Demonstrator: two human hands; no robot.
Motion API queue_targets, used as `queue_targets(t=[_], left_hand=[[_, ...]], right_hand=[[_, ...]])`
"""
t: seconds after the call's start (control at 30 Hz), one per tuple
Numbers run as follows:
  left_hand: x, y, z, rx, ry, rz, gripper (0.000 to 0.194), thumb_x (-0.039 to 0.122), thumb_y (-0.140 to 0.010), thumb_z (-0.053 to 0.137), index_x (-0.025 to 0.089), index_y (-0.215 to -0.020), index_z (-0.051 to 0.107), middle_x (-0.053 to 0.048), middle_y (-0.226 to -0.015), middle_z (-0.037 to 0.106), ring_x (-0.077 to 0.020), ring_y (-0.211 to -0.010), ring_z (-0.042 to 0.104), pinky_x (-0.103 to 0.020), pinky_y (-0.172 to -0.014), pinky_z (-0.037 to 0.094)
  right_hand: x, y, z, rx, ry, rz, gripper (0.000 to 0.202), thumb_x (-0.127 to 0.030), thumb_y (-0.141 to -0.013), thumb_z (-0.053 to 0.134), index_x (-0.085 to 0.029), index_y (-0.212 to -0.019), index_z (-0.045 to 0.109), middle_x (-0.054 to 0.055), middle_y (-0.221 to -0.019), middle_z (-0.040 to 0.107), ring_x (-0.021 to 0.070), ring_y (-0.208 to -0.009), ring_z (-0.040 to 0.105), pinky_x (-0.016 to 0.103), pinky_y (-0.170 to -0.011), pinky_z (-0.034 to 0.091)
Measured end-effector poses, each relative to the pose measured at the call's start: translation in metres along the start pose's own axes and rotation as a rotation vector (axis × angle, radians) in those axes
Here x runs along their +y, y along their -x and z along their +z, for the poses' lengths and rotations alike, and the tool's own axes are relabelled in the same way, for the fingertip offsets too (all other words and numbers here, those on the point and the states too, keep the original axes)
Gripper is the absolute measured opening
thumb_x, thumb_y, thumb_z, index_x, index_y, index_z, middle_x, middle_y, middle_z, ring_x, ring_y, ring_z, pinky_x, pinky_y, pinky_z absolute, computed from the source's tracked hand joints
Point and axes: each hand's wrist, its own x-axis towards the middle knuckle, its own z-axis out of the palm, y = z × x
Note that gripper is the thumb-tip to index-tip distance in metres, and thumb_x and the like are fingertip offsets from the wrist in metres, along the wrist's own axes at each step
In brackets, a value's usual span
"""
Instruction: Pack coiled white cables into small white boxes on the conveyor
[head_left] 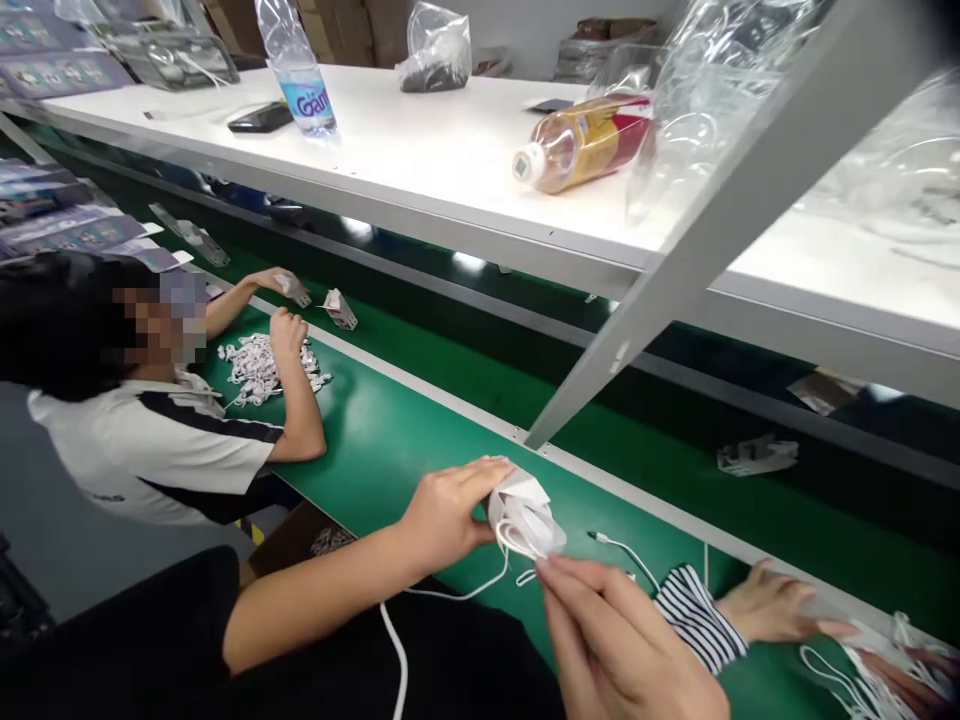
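My left hand (450, 510) is closed round a small white packaging piece (521, 487), thumb below and fingers over the top. A looped white cable (517, 545) shows at its open end, beside a translucent flap. Close in front, my right hand (630, 640) pinches at the cable loop with thumb and fingertips; the exact grip is partly hidden. From the loop, a length of cable runs left and down over my lap. On the green table just beyond my right hand lies a white cable with a plug (598, 537).
To the left, a co-worker (165, 430) sits by a pile of white cables (259, 368). A striped-sleeved person's hand (772, 605) reaches in at right near more cables. Packaging pieces lie on the green belt (480, 370). A slanted metal post (637, 330) supports the shelf (420, 150) bearing bottles.
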Motion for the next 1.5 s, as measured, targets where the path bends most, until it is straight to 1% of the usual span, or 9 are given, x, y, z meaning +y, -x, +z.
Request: queue_targets(t=[0.23, 0.43, 0.57, 0.7, 0.8, 0.93, 1.13, 1.33, 1.5], left_hand=[[0.044, 0.013, 0.011, -0.114, -0.071, 0.010, 0.050, 0.036, -0.084, 0.072, 0.019, -0.130, 0.062, -0.008, -0.128, 0.069, -0.0243, -0.121, 0.066, -0.035, -0.109, 0.052], [0.042, 0.027, 0.024, -0.251, 0.004, -0.036, 0.059, 0.021, -0.073, 0.073, 0.020, -0.131, 0.061, -0.008, -0.130, 0.068, -0.0262, -0.120, 0.066, -0.036, -0.111, 0.048], [0.037, 0.044, 0.046, -0.363, -0.004, -0.012, 0.054, 0.021, -0.072, 0.073, 0.019, -0.126, 0.065, -0.011, -0.129, 0.068, -0.0306, -0.118, 0.067, -0.041, -0.108, 0.051], [0.036, 0.056, 0.062, -0.484, 0.030, -0.057, 0.058, 0.022, -0.067, 0.079, 0.018, -0.124, 0.066, -0.013, -0.126, 0.070, -0.0348, -0.113, 0.069, -0.043, -0.096, 0.057], [0.038, 0.051, 0.055, -0.411, 0.068, -0.166, 0.064, 0.025, -0.067, 0.082, 0.020, -0.129, 0.064, -0.010, -0.126, 0.070, -0.0333, -0.112, 0.070, -0.043, -0.095, 0.058], [0.043, 0.035, 0.037, -0.272, 0.078, -0.202, 0.066, 0.040, -0.069, 0.084, 0.022, -0.130, 0.064, -0.009, -0.128, 0.070, -0.0310, -0.112, 0.070, -0.041, -0.096, 0.058], [0.049, 0.026, 0.028, -0.151, 0.035, -0.002, 0.056, 0.040, -0.077, 0.078, 0.022, -0.129, 0.065, -0.007, -0.125, 0.071, -0.0268, -0.113, 0.070, -0.037, -0.099, 0.058], [0.042, 0.026, 0.038, -0.109, 0.016, 0.176, 0.039, 0.021, -0.084, 0.064, 0.019, -0.123, 0.067, -0.005, -0.118, 0.075, -0.0218, -0.111, 0.071, -0.032, -0.102, 0.057], [0.035, 0.015, 0.037, -0.087, -0.024, 0.108, 0.045, 0.025, -0.081, 0.069, 0.020, -0.126, 0.065, -0.007, -0.123, 0.072, -0.0243, -0.112, 0.071, -0.034, -0.095, 0.061]], right_hand=[[0.031, 0.024, 0.013, -0.109, -0.057, 0.129, 0.024, -0.037, -0.087, 0.063, -0.035, -0.106, 0.077, 0.007, -0.096, 0.077, 0.0258, -0.085, 0.074, 0.028, -0.067, 0.061], [0.043, 0.042, 0.024, -0.173, -0.207, 0.135, 0.056, -0.033, -0.089, 0.056, -0.030, -0.144, 0.052, 0.000, -0.051, 0.065, 0.0169, -0.031, 0.054, 0.021, -0.032, 0.041], [0.044, 0.064, 0.029, -0.175, -0.256, 0.189, 0.059, -0.032, -0.086, 0.052, -0.031, -0.145, 0.050, 0.002, -0.064, 0.073, 0.0179, -0.042, 0.063, 0.022, -0.042, 0.051], [0.047, 0.073, 0.027, -0.048, -0.264, 0.286, 0.063, -0.039, -0.074, 0.062, -0.039, -0.136, 0.058, 0.005, -0.103, 0.078, 0.0209, -0.082, 0.075, 0.022, -0.074, 0.059], [0.045, 0.075, 0.023, 0.078, -0.298, 0.351, 0.062, -0.044, -0.072, 0.063, -0.041, -0.134, 0.059, 0.005, -0.119, 0.073, 0.0251, -0.098, 0.073, 0.024, -0.083, 0.059], [0.041, 0.084, 0.017, 0.013, -0.313, 0.386, 0.059, -0.046, -0.079, 0.061, -0.042, -0.138, 0.056, 0.009, -0.121, 0.071, 0.0288, -0.087, 0.075, 0.026, -0.063, 0.062], [0.056, 0.093, 0.004, 0.051, -0.215, 0.403, 0.041, -0.044, -0.086, 0.055, -0.042, -0.126, 0.065, 0.006, -0.110, 0.076, 0.0265, -0.090, 0.075, 0.022, -0.065, 0.061], [0.105, 0.048, -0.024, 0.231, -0.147, 0.486, 0.036, -0.045, -0.096, 0.044, -0.034, -0.110, 0.074, 0.013, -0.106, 0.076, 0.0243, -0.103, 0.070, 0.021, -0.082, 0.055], [0.062, 0.066, 0.006, 0.086, -0.148, 0.460, 0.036, -0.047, -0.092, 0.049, -0.033, -0.114, 0.073, 0.012, -0.110, 0.075, 0.0226, -0.090, 0.075, 0.019, -0.073, 0.057]])
